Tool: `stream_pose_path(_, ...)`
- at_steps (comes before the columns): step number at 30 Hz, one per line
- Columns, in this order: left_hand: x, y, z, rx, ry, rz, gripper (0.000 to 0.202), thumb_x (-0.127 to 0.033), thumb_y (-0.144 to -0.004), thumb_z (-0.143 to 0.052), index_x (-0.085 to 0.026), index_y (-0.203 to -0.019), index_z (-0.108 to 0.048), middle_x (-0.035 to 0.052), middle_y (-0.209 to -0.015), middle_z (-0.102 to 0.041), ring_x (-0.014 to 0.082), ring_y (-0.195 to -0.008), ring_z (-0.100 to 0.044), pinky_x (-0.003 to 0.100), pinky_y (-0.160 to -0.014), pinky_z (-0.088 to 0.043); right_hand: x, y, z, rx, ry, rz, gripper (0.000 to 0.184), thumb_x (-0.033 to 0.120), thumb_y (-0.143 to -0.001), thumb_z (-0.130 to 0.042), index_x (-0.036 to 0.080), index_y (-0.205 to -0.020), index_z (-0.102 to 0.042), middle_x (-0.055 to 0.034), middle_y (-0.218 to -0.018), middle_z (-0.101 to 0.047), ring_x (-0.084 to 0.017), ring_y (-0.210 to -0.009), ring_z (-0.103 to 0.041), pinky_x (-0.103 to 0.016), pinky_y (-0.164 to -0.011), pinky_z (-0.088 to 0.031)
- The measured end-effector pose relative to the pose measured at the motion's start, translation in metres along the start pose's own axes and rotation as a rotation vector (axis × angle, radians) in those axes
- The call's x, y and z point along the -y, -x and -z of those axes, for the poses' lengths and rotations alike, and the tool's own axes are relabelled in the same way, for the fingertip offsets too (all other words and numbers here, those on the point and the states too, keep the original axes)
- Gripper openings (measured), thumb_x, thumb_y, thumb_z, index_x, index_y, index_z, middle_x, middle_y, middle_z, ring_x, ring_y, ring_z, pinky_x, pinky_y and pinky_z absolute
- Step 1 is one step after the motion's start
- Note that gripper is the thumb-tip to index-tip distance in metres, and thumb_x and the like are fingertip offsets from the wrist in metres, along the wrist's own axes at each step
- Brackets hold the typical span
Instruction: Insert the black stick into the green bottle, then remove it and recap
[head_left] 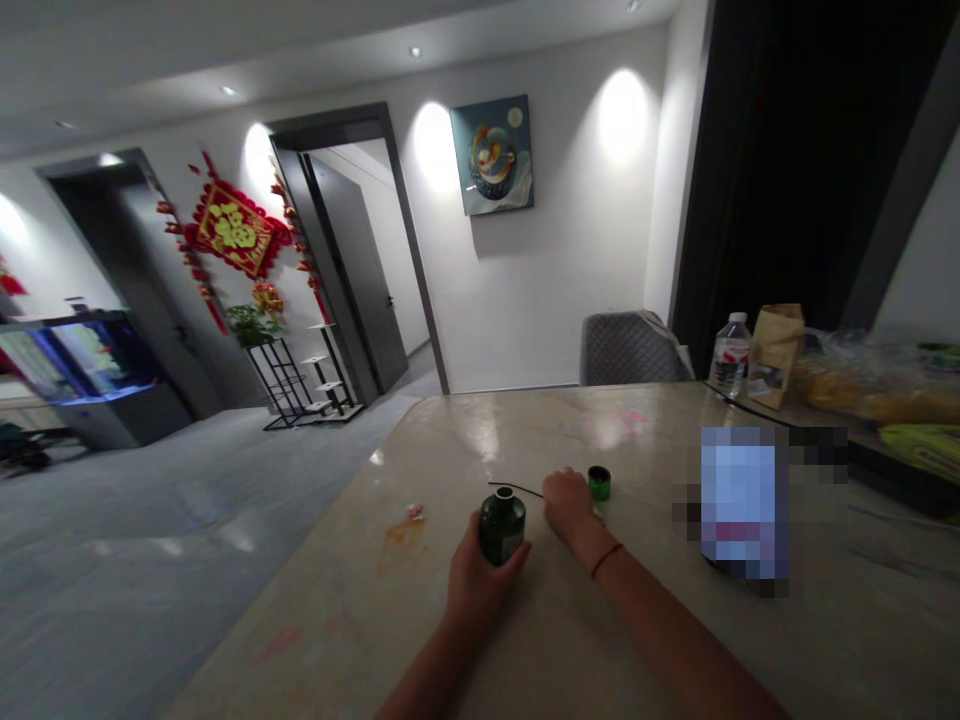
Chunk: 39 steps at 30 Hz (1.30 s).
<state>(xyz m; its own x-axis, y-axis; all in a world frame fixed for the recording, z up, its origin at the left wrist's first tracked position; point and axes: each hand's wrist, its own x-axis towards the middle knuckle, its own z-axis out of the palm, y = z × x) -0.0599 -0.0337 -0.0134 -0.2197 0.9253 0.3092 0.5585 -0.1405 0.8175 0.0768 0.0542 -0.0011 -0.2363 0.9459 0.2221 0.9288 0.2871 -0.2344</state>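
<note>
My left hand (480, 580) is wrapped round a small dark green glass bottle (501, 525) that stands upright with its neck uncovered. To the right of it, my right hand (568, 505) is closed on a thin dark stick (514, 487), which points left, just behind the bottle's neck. The stick's other end is hidden in my fist. Right beside my right hand on the table sits a short green cap (599, 483) with its dark opening up. A red string bracelet (607, 560) circles my right wrist.
The pale marble table (360, 600) has an orange stain and a crumpled scrap (414, 511) at left. A lit, blurred-out screen (739, 500) stands at right. Behind it are a water bottle (730, 357), a paper bag (774, 355) and plastic bags (877, 380). A grey chair (630, 350) stands beyond.
</note>
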Motion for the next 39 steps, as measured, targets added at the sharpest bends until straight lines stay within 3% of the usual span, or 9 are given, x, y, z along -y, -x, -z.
stream_pose_path(5,0.004,-0.001,-0.001,-0.016,-0.025,-0.028,0.056,-0.042,-0.061,-0.065,-0.017,-0.108,-0.048,0.0074,-0.099,-0.064,0.02,-0.089,-0.06,0.031,-0.079,-0.046,-0.004,-0.009,0.011,0.055,-0.204,-0.13,0.014,0.017,-0.067,-0.055,0.013,-0.072,-0.068,-0.0139,-0.077,-0.069,-0.022,-0.074,-0.063,-0.026,-0.059,-0.04)
stream_pose_path(8,0.003,-0.004,0.0,-0.036,-0.016,-0.009,0.055,-0.042,-0.061,-0.065,-0.018,-0.107,-0.048,0.0065,-0.096,-0.064,0.0194,-0.086,-0.061,0.03,-0.076,-0.046,-0.012,-0.016,0.019,0.001,-0.371,-0.142,0.012,0.02,-0.064,-0.056,0.015,-0.066,-0.067,-0.0092,-0.072,-0.069,-0.019,-0.07,-0.063,-0.023,-0.059,-0.04)
stream_pose_path(14,-0.002,-0.032,-0.001,-0.082,-0.083,0.002,0.056,-0.044,-0.059,-0.067,-0.018,-0.105,-0.047,0.0048,-0.086,-0.064,0.0195,-0.077,-0.062,0.03,-0.068,-0.046,-0.035,-0.024,0.024,-0.09,-0.552,-0.201,0.019,0.017,-0.062,-0.055,0.014,-0.077,-0.066,-0.0064,-0.075,-0.068,-0.016,-0.069,-0.062,-0.021,-0.06,-0.041)
stream_pose_path(18,-0.001,-0.061,-0.017,-0.098,-0.115,-0.022,0.055,-0.046,-0.06,-0.066,-0.018,-0.104,-0.046,0.0068,-0.089,-0.064,0.0206,-0.079,-0.062,0.03,-0.068,-0.046,-0.048,-0.028,0.024,-0.087,-0.627,-0.214,0.023,0.015,-0.062,-0.054,0.014,-0.083,-0.064,-0.0053,-0.074,-0.067,-0.014,-0.066,-0.061,-0.02,-0.059,-0.042)
stream_pose_path(24,0.005,-0.091,-0.048,-0.137,-0.124,0.061,0.055,-0.041,-0.061,-0.067,-0.018,-0.104,-0.042,0.0102,-0.096,-0.063,0.0224,-0.088,-0.061,0.03,-0.072,-0.044,-0.061,-0.034,0.029,-0.106,-0.693,-0.232,0.019,0.014,-0.062,-0.054,0.013,-0.08,-0.061,-0.0045,-0.072,-0.065,-0.012,-0.061,-0.06,-0.02,-0.057,-0.043)
stream_pose_path(32,0.008,-0.095,-0.067,-0.154,-0.128,0.085,0.061,-0.038,-0.06,-0.069,-0.017,-0.108,-0.039,0.0118,-0.101,-0.061,0.0235,-0.092,-0.059,0.031,-0.073,-0.043,-0.067,-0.035,0.029,-0.113,-0.7,-0.249,0.014,0.014,-0.063,-0.054,0.014,-0.075,-0.06,-0.0031,-0.069,-0.064,-0.012,-0.059,-0.059,-0.02,-0.056,-0.043)
stream_pose_path(39,0.016,-0.086,-0.057,-0.066,-0.025,0.027,0.061,-0.025,-0.058,-0.069,-0.016,-0.112,-0.041,0.0091,-0.105,-0.06,0.0208,-0.098,-0.057,0.031,-0.083,-0.042,-0.063,-0.035,0.033,-0.14,-0.719,-0.217,0.014,0.014,-0.063,-0.052,0.014,-0.075,-0.059,-0.0043,-0.071,-0.064,-0.012,-0.061,-0.059,-0.021,-0.057,-0.043)
